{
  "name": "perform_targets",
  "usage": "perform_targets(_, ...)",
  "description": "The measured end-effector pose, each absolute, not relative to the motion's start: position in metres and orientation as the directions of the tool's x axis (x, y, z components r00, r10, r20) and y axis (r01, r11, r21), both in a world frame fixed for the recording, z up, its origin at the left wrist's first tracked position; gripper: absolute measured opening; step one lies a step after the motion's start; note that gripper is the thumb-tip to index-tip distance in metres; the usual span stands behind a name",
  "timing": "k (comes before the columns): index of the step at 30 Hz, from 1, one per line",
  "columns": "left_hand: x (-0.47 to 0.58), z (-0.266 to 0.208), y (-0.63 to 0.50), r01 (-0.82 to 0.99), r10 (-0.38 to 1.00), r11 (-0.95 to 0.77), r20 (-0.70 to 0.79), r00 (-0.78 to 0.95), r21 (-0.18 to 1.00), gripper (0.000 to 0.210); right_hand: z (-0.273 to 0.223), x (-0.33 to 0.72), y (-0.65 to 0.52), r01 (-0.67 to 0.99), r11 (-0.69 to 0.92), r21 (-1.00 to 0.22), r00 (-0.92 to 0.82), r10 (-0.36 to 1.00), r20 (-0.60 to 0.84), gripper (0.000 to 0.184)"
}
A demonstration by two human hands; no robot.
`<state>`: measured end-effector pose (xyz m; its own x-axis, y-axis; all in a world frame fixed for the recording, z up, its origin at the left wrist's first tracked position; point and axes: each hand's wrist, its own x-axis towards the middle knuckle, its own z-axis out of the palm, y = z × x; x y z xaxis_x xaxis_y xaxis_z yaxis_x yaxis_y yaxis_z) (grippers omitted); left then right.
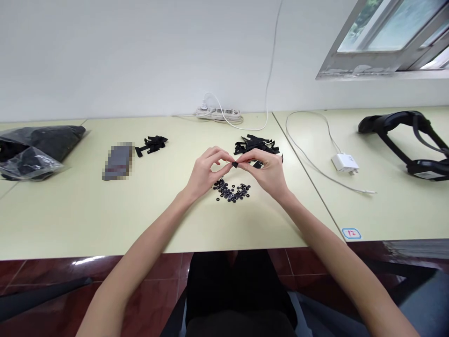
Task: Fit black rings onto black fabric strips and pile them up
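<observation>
Between my two hands is a small piece of black fabric strip (235, 164), pinched from both sides above the table. My left hand (207, 172) is closed on its left end with thumb and forefinger. From the other side, the fingertips of my right hand (265, 169) pinch the same piece. Small dark ring-shaped pieces (232, 193) lie scattered on the table just below my hands. A pile of black fabric strips (257, 144) sits behind my right hand, which partly hides it.
A smaller heap of black strips (152, 145) and a blurred-out grey object (118, 161) lie to the left. Farther left is a plastic bag (42, 150) holding something black. A power strip (219, 114) stands by the wall; a white charger (345, 163) and a black headset (410, 140) lie right.
</observation>
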<state>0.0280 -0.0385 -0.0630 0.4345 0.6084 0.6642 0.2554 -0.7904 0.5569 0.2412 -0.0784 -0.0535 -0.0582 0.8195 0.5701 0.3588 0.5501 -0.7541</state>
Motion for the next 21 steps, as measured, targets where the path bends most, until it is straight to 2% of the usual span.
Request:
perform_targets(3,0.028,-0.064,-0.038,0.26,0.611,-0.787,0.65,0.452,0.56,0.013,-0.055,0.242,-0.077,0.362,0.514,-0.778,-0.084,0.849,0.521,0.002)
perform_targets(7,0.027,-0.067,-0.034,0.29,0.647,-0.759,0.622,0.441,0.584,0.01,-0.058,0.251,-0.071,0.386,0.441,-0.811,-0.246,0.896,0.37,0.014)
perform_targets(12,0.021,-0.073,-0.023,0.312,0.698,-0.715,0.614,0.367,0.626,0.003,-0.064,0.259,-0.069,0.557,0.466,-0.687,-0.476,0.857,0.195,0.013)
perform_targets(15,0.018,-0.073,-0.02,0.316,0.695,-0.719,0.622,0.362,0.619,0.003,-0.067,0.257,-0.069,0.618,0.477,-0.625,-0.519,0.845,0.132,0.014)
perform_targets(21,0.021,-0.067,-0.028,0.348,0.639,-0.769,0.644,0.422,0.536,0.007,-0.073,0.247,-0.071,0.65,0.453,-0.611,-0.508,0.856,0.094,0.012)
